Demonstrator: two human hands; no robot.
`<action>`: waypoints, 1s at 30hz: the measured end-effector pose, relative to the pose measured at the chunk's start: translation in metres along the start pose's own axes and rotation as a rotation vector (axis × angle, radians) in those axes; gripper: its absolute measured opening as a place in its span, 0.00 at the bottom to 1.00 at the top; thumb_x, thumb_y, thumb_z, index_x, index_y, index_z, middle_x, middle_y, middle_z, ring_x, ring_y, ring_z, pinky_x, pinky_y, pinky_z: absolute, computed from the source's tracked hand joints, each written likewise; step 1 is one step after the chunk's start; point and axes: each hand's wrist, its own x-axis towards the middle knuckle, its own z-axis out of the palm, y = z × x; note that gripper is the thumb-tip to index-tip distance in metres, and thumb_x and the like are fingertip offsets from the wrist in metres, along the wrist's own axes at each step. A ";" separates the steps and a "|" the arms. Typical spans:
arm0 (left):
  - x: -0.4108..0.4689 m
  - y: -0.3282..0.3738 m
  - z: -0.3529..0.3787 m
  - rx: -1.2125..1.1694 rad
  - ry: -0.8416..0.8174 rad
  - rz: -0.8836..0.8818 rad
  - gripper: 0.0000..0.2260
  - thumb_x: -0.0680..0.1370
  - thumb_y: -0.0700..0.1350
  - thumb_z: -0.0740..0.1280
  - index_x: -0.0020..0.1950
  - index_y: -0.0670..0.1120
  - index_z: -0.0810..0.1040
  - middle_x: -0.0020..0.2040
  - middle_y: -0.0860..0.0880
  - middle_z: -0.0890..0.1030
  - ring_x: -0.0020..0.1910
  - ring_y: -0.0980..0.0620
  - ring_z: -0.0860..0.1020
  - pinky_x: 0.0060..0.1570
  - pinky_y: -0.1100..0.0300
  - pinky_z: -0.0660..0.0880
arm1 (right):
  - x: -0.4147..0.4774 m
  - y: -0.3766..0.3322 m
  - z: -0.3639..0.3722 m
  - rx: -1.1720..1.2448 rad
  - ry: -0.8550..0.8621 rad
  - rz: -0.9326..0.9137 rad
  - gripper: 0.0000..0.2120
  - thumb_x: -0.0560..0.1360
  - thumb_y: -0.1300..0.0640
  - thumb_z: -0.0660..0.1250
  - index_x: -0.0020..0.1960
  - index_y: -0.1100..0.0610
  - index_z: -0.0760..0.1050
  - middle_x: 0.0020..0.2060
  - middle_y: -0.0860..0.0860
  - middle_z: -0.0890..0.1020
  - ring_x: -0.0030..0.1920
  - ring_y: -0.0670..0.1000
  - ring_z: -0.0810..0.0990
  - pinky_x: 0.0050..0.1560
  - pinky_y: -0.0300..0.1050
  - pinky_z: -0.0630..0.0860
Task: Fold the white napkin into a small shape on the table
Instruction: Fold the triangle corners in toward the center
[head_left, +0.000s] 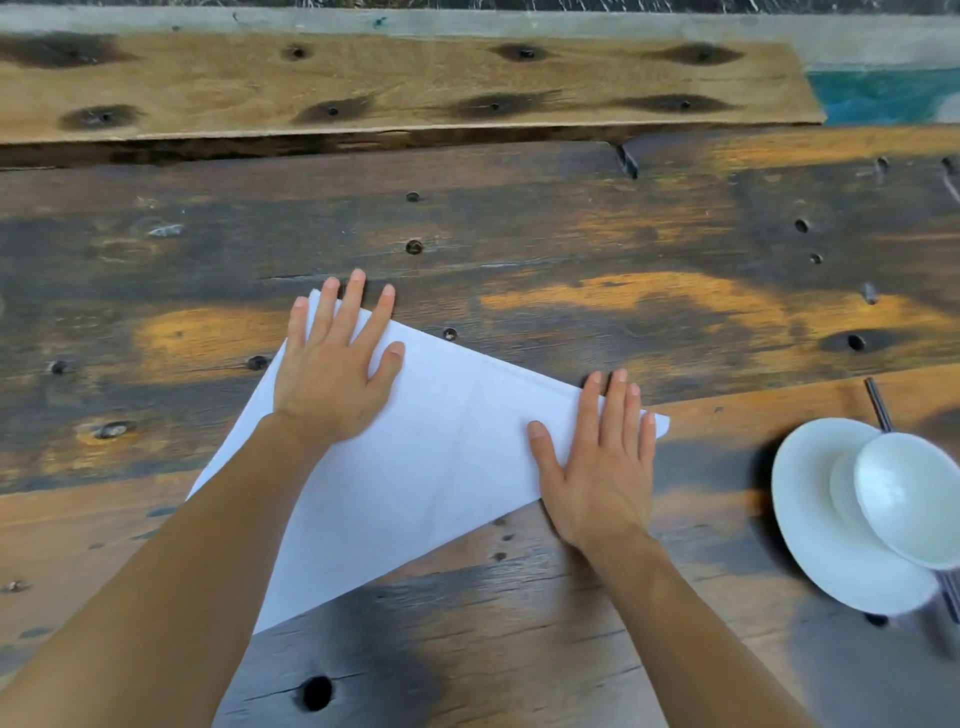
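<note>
The white napkin (441, 467) lies flat on the wooden table (571, 249), set at a slant, with faint crease lines across it. My left hand (337, 374) rests palm down on its far left corner, fingers spread. My right hand (602, 462) presses flat on its right corner, fingers straight and close together. Neither hand grips the cloth; both lie on top of it. My left forearm covers part of the napkin's left side.
A white plate (815, 530) with a small white bowl (914, 499) tipped on it sits at the right, dark chopsticks (878, 405) beside it. A raised lighter plank (405, 88) runs along the far side. The boards have knots and holes.
</note>
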 end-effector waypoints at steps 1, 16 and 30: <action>0.000 0.000 0.000 0.011 0.002 -0.029 0.29 0.83 0.62 0.41 0.84 0.57 0.50 0.84 0.45 0.51 0.83 0.42 0.48 0.78 0.36 0.44 | -0.002 0.006 -0.001 0.001 0.006 0.016 0.42 0.79 0.29 0.39 0.83 0.56 0.44 0.82 0.57 0.45 0.81 0.55 0.41 0.79 0.53 0.36; -0.001 0.000 0.002 0.033 -0.030 -0.101 0.30 0.79 0.69 0.33 0.81 0.66 0.43 0.85 0.48 0.45 0.82 0.37 0.42 0.74 0.26 0.43 | 0.037 -0.111 0.000 0.087 -0.017 -0.245 0.39 0.81 0.33 0.39 0.82 0.58 0.45 0.82 0.54 0.44 0.81 0.54 0.40 0.76 0.61 0.30; -0.001 -0.002 0.005 0.053 0.002 -0.096 0.27 0.82 0.66 0.38 0.82 0.65 0.43 0.85 0.48 0.46 0.82 0.37 0.43 0.75 0.26 0.46 | 0.042 -0.019 -0.004 -0.095 -0.144 -0.221 0.29 0.82 0.40 0.34 0.81 0.42 0.38 0.81 0.53 0.38 0.80 0.52 0.34 0.77 0.61 0.32</action>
